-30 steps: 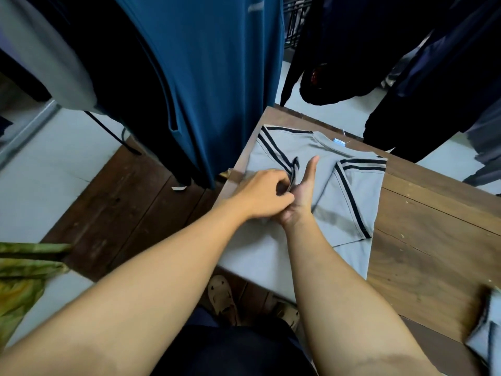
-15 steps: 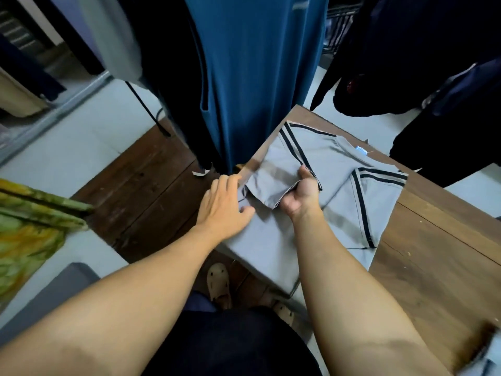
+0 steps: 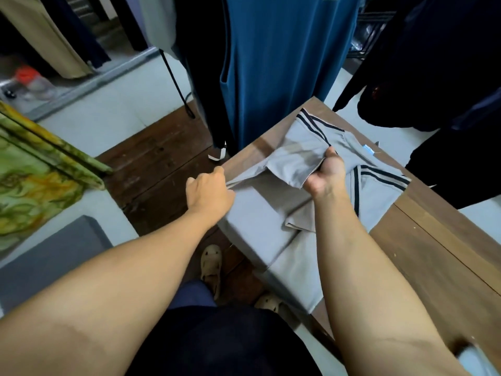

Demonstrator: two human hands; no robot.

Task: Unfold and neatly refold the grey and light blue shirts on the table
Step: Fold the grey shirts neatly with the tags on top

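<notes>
A grey shirt [image 3: 260, 213] with dark stripes on its sleeves lies partly folded at the left end of the wooden table [image 3: 433, 261], its lower part hanging over the near edge. My right hand [image 3: 326, 173] grips a raised fold of the shirt's left sleeve. Past the table's left edge, my left hand [image 3: 210, 192] pinches the stretched side edge of the same shirt. A corner of pale blue-grey cloth [image 3: 477, 359] shows at the bottom right, mostly out of frame.
Hanging garments crowd the far side: a teal one [image 3: 284, 63] right behind the table corner and dark ones [image 3: 433, 63] to the right. A green patterned cloth [image 3: 35, 180] lies at the left. My sandalled feet [image 3: 211, 270] stand below the table edge.
My left hand went from lying flat on the shirt to pinching its side edge and pulling it left. My right hand keeps the sleeve fold lifted. The camera swung right.
</notes>
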